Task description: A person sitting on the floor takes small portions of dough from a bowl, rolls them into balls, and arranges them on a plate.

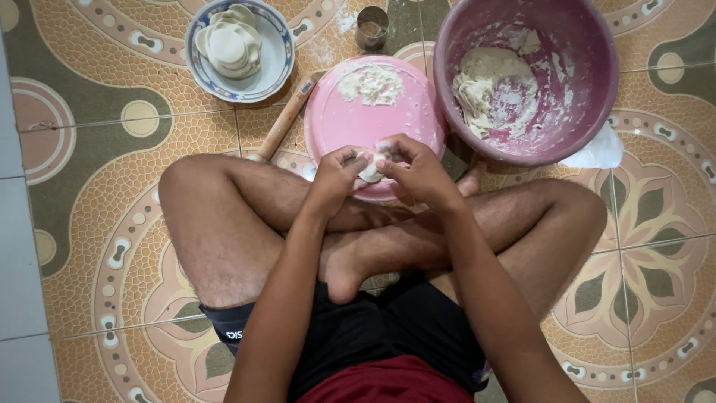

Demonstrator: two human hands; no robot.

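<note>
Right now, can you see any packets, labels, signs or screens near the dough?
No packets, signs or screens in view.
Shorts: a small white printed mark on the dark hem at the person's left thigh.
Plastic sheet: white and crumpled, on the floor beside the purple basin; whether it is a bag is unclear.

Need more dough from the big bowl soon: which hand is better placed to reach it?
Right, probably. The right hand is on the bowl's side; the left hand would cross over. Both now hold the dough piece.
</note>
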